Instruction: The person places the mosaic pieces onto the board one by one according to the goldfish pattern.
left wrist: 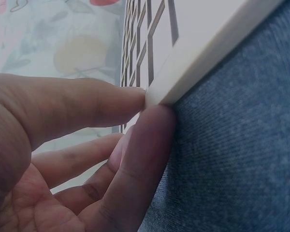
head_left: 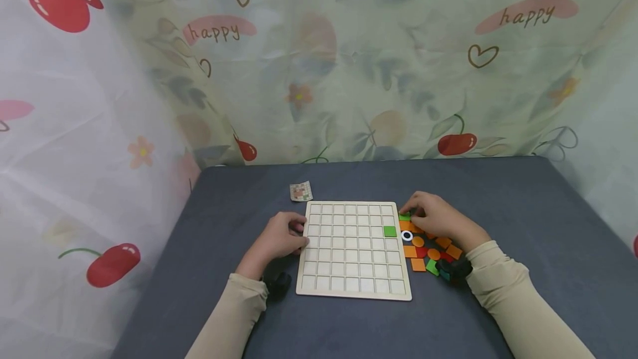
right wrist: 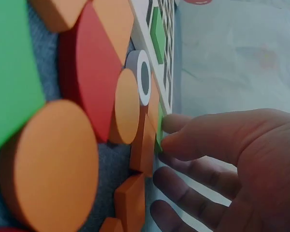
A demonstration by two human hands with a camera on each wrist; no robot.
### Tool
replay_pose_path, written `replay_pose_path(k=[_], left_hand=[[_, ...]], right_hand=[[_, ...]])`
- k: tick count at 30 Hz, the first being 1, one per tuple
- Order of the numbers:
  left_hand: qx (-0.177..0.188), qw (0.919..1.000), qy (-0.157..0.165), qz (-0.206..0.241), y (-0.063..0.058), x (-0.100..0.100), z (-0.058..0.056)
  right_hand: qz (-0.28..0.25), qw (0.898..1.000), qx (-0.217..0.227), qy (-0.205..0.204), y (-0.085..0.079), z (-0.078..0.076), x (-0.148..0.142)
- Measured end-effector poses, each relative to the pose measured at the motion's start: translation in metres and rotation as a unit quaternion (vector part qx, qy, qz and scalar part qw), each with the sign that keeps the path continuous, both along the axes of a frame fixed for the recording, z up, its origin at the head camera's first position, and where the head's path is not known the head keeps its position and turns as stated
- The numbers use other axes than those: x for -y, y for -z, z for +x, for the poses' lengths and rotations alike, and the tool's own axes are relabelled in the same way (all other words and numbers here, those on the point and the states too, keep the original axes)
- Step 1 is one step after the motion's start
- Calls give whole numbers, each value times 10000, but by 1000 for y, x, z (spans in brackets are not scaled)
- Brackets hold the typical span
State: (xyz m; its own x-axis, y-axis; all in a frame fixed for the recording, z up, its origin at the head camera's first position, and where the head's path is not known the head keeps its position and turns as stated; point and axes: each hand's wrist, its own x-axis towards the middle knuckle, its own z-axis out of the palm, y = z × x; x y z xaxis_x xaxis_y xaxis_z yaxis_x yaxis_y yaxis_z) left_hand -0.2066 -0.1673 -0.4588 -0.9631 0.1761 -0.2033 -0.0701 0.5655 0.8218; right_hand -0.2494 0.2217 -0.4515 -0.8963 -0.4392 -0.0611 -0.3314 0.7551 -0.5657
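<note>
The person's left hand (head_left: 276, 235) is at the left edge of the wooden grid board (head_left: 338, 242), its thumb and a fingertip closed on the rim in a light pinch while the other fingers curl loosely beneath. The board lies flat on the dark desk (head_left: 239, 193), between the two hands. One green square tile (head_left: 390, 231) sits in a cell of its rightmost column, third from the far edge.

The right hand (head_left: 438, 216) is just beyond the board's right edge, near the far right corner. Its thumb and forefinger are nearly together, pinching a loose green tile (head_left: 405, 217) at the far end of a cluster of pieces; its remaining fingers are bent and hold nothing. That tile lies directly under the fingertips, just beside the board's edge. Nearer the person, orange square tiles (head_left: 418, 265), orange discs (head_left: 433, 254), red pieces (right wrist: 89, 72) and a white disc with a dark centre (head_left: 406, 236) lie along the board's right side, some beneath the right forearm. A small printed card (head_left: 301, 191) rests past the board's far left corner. A cherry-patterned curtain (head_left: 339, 60) hangs behind the desk.
</note>
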Motion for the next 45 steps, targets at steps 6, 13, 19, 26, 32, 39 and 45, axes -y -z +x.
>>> replay_pose_path(k=[6, 13, 19, 26, 32, 39, 45], left_hand=[[-39, 10000, 10, -14, -1, 0, 0], [-57, 10000, 47, -4, -2, 0, 0], [-71, 9999, 77, -77, -3, -1, 1], [-35, 10000, 37, -41, -2, -1, 2], [-29, 10000, 11, -50, -2, -1, 2], [-69, 9999, 45, -86, 0, -1, 1], [-99, 9999, -23, -37, 1, -1, 1]], right_hand=[[128, 9995, 17, 276, -2, -1, -2], [215, 9991, -76, 358, -2, 0, -3], [219, 9988, -217, 388, 1, -1, -4], [201, 9980, -446, 404, 3, 0, -6], [-100, 9976, -550, 409, 2, 5, 0], [-616, 9970, -476, 5, -3, 14, 20], [-594, 9972, -300, -343, -4, 21, 39]])
